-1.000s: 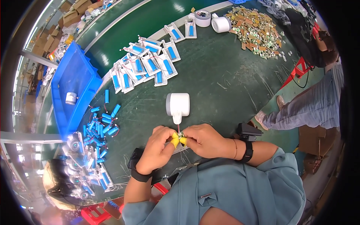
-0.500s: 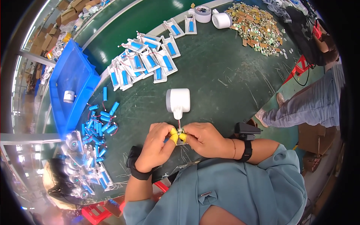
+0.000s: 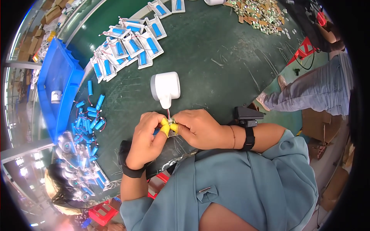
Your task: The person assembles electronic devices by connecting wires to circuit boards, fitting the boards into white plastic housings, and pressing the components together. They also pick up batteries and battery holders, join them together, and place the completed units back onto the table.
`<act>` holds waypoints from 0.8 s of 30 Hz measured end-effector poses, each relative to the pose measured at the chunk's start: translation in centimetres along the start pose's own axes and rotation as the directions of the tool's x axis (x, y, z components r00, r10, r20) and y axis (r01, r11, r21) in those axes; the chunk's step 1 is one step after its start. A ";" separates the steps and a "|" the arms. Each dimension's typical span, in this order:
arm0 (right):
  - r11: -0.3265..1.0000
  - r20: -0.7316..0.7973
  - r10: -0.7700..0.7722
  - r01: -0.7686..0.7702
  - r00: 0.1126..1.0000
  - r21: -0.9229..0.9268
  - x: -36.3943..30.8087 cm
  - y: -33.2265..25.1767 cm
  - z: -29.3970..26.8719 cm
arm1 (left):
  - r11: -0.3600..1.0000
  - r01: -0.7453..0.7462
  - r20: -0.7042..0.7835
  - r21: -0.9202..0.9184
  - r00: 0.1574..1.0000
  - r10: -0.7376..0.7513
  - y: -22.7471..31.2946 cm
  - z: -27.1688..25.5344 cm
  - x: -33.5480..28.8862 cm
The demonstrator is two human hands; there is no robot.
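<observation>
A white round-headed housing with a grey rim (image 3: pixel 168 85) lies on the table just beyond my hands, its short neck toward me. Thin red and pale wires (image 3: pixel 169 114) run from the neck to a small circuit board (image 3: pixel 171 121) pinched between my fingertips. My left hand (image 3: pixel 148 136) grips the board's left side, my right hand (image 3: pixel 202 129) its right side. Yellow covers wrap some fingertips on both hands. Under my left fingers shows a bit of blue, beside a pale piece (image 3: pixel 173 133); both are mostly hidden.
White trays with blue battery cells (image 3: pixel 133 46) are heaped at the far left. Loose blue cells (image 3: pixel 90 119) and clear-wrapped parts (image 3: pixel 71 169) lie left, near a blue bin (image 3: pixel 61 84). Small boards (image 3: pixel 258 15) are piled far right. A person's leg (image 3: pixel 308 94) is beyond the right edge.
The view has shifted, so the table and its contents sit farther left and higher in the picture. Both hands stay together on the circuit board, fingers slightly repositioned.
</observation>
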State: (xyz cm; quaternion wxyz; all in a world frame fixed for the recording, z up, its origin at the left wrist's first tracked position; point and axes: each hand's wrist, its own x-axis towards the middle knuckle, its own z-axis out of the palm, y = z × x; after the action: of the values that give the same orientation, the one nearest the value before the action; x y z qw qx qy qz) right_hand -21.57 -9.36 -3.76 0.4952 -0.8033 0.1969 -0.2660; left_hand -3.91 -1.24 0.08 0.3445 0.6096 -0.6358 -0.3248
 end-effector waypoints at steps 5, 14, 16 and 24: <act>1.000 0.076 -0.026 0.026 0.997 -0.003 0.0 -0.1 -0.4 | 1.000 0.018 0.108 0.021 0.994 -0.020 -0.5 -1.5 0.1; 0.849 0.569 0.161 -0.407 0.806 0.337 1.9 -0.5 -2.9 | 0.989 -0.146 0.246 0.036 0.960 0.133 -0.7 -2.4 0.2; 0.773 0.624 0.252 -0.541 0.740 0.330 2.4 -0.7 -3.0 | 0.986 -0.161 0.248 0.044 0.958 0.146 -0.8 -2.5 0.2; 0.740 0.608 0.274 -0.567 0.745 0.362 2.2 -0.2 -2.9 | 0.980 -0.175 0.253 0.092 0.956 0.147 -0.4 -1.8 0.5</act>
State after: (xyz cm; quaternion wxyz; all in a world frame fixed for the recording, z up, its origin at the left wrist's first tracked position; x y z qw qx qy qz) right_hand -21.67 -12.60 -2.00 0.7772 -0.6074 0.1596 0.0407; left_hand -2.20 -1.71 0.74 0.2536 0.5295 -0.7383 -0.3319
